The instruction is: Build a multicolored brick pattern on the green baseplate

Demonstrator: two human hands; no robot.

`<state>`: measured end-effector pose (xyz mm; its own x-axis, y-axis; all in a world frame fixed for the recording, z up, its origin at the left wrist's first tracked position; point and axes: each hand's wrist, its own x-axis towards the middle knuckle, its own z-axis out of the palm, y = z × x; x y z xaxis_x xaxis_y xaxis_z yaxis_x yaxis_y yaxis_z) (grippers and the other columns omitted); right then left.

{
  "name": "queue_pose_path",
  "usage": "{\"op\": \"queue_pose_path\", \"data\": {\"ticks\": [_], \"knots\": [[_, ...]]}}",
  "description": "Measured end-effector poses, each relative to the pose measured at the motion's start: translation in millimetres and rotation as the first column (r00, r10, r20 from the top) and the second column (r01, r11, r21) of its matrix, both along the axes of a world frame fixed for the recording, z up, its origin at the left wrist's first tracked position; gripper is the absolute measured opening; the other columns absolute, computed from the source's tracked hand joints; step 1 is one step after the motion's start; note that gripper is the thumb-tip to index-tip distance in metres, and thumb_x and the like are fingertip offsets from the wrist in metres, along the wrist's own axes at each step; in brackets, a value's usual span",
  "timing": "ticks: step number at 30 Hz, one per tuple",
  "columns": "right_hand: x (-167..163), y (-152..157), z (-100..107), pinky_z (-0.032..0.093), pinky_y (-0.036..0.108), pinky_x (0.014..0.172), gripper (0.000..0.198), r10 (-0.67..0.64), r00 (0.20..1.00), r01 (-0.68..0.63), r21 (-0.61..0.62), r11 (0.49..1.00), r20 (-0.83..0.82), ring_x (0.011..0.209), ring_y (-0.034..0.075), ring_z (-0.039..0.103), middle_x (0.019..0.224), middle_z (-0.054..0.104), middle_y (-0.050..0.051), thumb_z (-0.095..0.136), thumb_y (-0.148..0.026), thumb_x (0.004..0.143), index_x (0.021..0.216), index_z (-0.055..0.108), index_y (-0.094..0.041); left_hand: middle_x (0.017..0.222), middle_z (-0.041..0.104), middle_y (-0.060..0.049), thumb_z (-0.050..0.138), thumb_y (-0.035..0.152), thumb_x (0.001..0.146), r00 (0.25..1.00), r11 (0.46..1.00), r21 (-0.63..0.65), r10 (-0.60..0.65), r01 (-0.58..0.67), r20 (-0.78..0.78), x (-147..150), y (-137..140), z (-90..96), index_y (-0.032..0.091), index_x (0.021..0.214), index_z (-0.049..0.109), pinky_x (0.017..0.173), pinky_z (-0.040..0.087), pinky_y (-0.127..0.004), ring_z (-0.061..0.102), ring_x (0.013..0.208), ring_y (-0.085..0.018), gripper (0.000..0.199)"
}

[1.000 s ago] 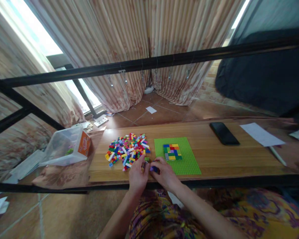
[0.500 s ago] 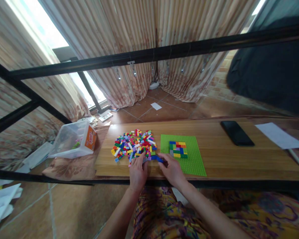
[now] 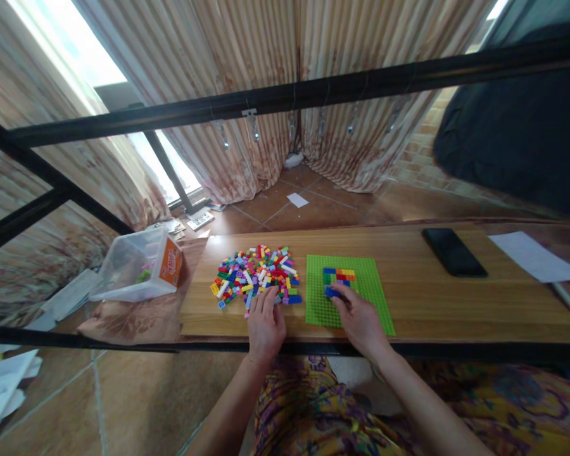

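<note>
A loose pile of small toy building bricks (image 3: 247,272) in many colours lies on the wooden board. My left hand (image 3: 266,326) rests at the pile's near edge, fingers bent together; what they hold, if anything, is hidden. Over the green baseplate (image 3: 320,310), my right hand (image 3: 363,320) pinches a blue brick (image 3: 331,292) between thumb and fingers. That brick is at the left side of a patch of built bricks (image 3: 346,273) in red, yellow, green and blue. My right fingers cover the patch's near part. Another blue brick (image 3: 295,299) lies at the pile's right edge.
A clear plastic box (image 3: 128,266) with an orange label stands left of the board. To the right lie a black phone (image 3: 453,252) and a white paper sheet (image 3: 534,256). A dark metal rail (image 3: 313,95) crosses beyond the board, before the curtains.
My right hand has moved right from the pile's edge to the baseplate, carrying a blue brick. My left hand has stayed almost in place at the pile.
</note>
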<state>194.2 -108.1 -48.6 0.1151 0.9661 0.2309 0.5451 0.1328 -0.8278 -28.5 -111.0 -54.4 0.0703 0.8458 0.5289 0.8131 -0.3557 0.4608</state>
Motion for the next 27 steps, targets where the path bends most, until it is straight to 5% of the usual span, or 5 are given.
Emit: {"op": "queue_pose_path", "data": {"ticks": [8, 16, 27], "knots": [[66.0, 46.8, 12.3, 0.054, 0.046, 0.087, 0.031, -0.124, 0.957, 0.119, 0.035, 0.992, 0.264, 0.092, 0.026, 0.07, 0.108, 0.075, 0.011, 0.048, -0.03, 0.091, 0.11, 0.07, -0.019, 0.121, 0.065, -0.012, 0.053, 0.014, 0.088, 0.968, 0.975, -0.117, -0.167, 0.191, 0.185, 52.0, 27.4, 22.6, 0.019, 0.128, 0.056, 0.101, 0.049, -0.045, 0.06, 0.115, -0.025, 0.04], [46.4, 79.6, 0.5, 0.048, 0.043, 0.097, 0.028, 0.123, 0.929, -0.141, 0.027, 0.99, 0.349, 0.103, 0.023, 0.063, 0.104, 0.074, 0.007, 0.052, -0.022, 0.089, 0.107, 0.074, -0.025, 0.113, 0.071, -0.013, 0.052, 0.009, 0.087, 0.896, 0.876, -0.422, -0.026, 0.235, 0.443, 97.6, 91.3, 12.0, 0.012, 0.131, 0.052, 0.091, 0.055, -0.038, 0.069, 0.099, -0.021, 0.044], [42.9, 85.3, -2.6, 0.047, 0.043, 0.096, 0.031, 0.193, 0.94, -0.196, -0.018, 0.981, 0.281, 0.101, 0.023, 0.062, 0.099, 0.073, 0.004, 0.055, -0.019, 0.087, 0.107, 0.075, -0.031, 0.099, 0.076, -0.01, 0.06, 0.016, 0.087, 0.905, 0.83, -0.486, -0.053, 0.276, 0.423, 106.0, 117.3, 3.2, 0.014, 0.123, 0.061, 0.09, 0.056, -0.037, 0.072, 0.095, -0.022, 0.036]]}}
